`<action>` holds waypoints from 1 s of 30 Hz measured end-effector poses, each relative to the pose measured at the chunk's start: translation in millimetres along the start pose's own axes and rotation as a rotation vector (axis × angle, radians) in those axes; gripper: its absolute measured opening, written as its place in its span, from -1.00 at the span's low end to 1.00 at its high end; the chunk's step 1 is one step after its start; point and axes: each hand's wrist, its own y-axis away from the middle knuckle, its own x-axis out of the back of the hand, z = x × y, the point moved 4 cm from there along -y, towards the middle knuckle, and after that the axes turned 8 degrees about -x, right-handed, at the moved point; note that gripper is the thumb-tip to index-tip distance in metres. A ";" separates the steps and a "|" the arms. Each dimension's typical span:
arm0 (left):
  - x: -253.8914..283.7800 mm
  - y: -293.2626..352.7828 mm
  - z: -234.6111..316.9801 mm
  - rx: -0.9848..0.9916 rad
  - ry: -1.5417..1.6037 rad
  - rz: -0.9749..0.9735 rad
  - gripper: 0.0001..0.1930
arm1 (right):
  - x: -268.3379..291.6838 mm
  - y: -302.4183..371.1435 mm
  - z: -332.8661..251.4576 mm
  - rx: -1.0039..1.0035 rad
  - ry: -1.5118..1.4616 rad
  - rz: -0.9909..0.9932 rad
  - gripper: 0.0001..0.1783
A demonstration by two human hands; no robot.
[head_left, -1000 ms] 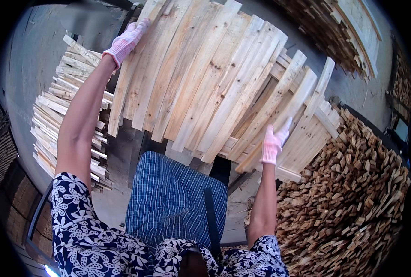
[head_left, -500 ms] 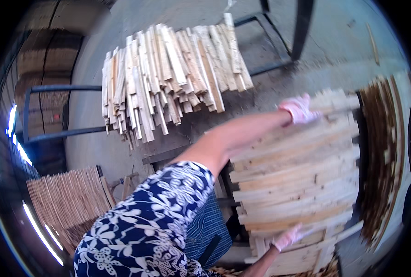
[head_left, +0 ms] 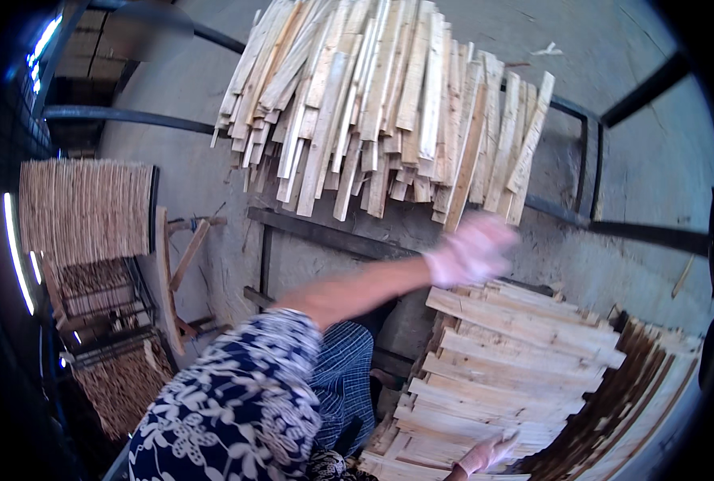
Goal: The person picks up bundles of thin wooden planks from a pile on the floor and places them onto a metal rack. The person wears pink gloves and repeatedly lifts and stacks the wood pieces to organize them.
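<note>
Toward 11 o'clock from the left hand, too blurred for me to read its grip, lies the loose slat pile, long axes near 12-to-6, right hand farther, fingers loosely extended, by the laid slats.

Navy sleeve (white-flowered), pinkish-white gloves

Left hand, pink-white glove, blurred, over near end of slat pile and upper edge of plank layer; contact unclear. Right hand, gloved, fingers extended, at plank layer's lower edge. Slat pile uneven, lying across dark metal frame; frame corner visible past pile's right side. Brown wood stack far left.
</note>
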 end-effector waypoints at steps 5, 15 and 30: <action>104.7 277.5 -320.1 0.932 -0.618 0.844 -0.27 | -90.3 87.9 -307.1 0.484 -0.316 -0.590 -0.47; 92.4 313.1 -421.7 1.050 1.142 0.746 0.16 | -398.8 271.5 -544.9 0.742 -0.058 -1.231 -0.23; 48.9 244.7 -254.5 0.566 1.190 0.302 -0.35 | -295.2 213.1 -527.8 0.392 -0.122 -1.564 -0.03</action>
